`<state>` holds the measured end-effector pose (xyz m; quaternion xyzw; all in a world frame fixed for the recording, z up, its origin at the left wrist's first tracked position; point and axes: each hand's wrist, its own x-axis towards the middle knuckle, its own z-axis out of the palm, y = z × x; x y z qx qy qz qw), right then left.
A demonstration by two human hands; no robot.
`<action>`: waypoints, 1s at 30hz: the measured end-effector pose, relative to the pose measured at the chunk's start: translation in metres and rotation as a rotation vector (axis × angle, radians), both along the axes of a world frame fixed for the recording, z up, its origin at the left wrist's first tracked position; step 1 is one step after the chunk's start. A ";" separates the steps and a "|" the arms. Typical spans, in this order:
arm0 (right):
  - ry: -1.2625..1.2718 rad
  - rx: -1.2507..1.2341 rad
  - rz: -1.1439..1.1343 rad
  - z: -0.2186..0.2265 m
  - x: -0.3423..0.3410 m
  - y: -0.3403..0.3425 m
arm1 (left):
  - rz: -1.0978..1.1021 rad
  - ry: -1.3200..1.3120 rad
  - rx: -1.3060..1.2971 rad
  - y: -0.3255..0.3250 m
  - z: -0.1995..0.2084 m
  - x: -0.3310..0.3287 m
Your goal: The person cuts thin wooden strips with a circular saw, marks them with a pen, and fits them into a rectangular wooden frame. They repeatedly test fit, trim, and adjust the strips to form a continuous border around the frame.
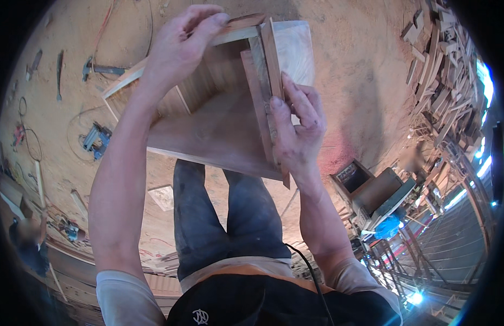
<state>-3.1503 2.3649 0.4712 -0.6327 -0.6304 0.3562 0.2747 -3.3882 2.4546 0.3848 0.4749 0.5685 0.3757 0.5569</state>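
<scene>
Wooden box (211, 130), open-faced, sits tilted across the upper middle of the frame. At upper left a hammer (106, 70) lies on the sandy ground (73, 32), with a blue power tool (97, 141) below it. The left hand (189, 46) bends its thumb and fingers narrowly at the box's top edge — I cannot tell exactly what they pinch. Right of it, the right hand (303, 125) grips a thin wooden strip (272, 60) along the box's right side. Wood offcuts (442, 70) heap at upper right.
</scene>
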 end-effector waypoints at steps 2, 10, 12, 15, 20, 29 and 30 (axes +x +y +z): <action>-0.068 0.030 0.006 0.000 -0.002 0.003 | -0.039 -0.033 -0.027 -0.004 -0.004 0.006; -0.017 0.046 -0.100 -0.004 -0.016 0.001 | -0.016 -0.011 -0.036 -0.009 -0.004 0.011; -0.034 0.076 -0.115 -0.006 -0.016 -0.002 | -0.003 -0.012 -0.007 -0.009 -0.004 0.012; -0.033 0.061 -0.247 -0.010 -0.013 -0.005 | 0.016 -0.014 0.026 -0.010 -0.003 0.014; -0.043 0.051 -0.157 -0.014 -0.008 -0.005 | 0.011 0.012 0.044 -0.012 0.001 0.015; -0.042 0.044 -0.204 -0.009 -0.019 -0.008 | -0.021 0.148 0.043 -0.012 0.012 0.018; -0.026 0.025 -0.216 -0.009 -0.021 -0.008 | -0.025 0.159 0.046 -0.012 0.011 0.018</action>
